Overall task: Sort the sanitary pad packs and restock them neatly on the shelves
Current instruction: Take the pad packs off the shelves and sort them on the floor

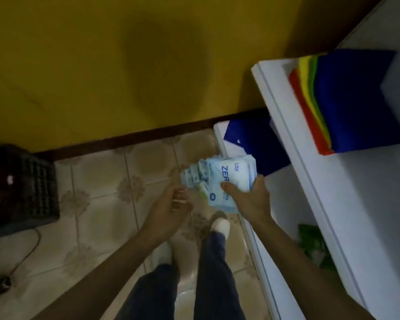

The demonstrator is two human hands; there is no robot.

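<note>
My right hand (252, 196) grips a stack of light blue and white sanitary pad packs (231, 174), thumb across the top pack's front, just left of the white shelf unit (293, 144). The stack fans out to the left, showing several pack edges. Below and to the left of the stack, my left hand (171, 204) has its palm up and fingers apart, and its fingertips are close to the stack's lower left corner. A green pack (312, 243) lies on a lower shelf to the right.
Folded cloths in red, yellow, green and blue (347, 98) lie on the upper shelf, and a blue cloth (252, 139) lies on the shelf below. A dark plastic crate (25, 188) stands on the tiled floor at left, near a cable (21, 257). A yellow wall is ahead.
</note>
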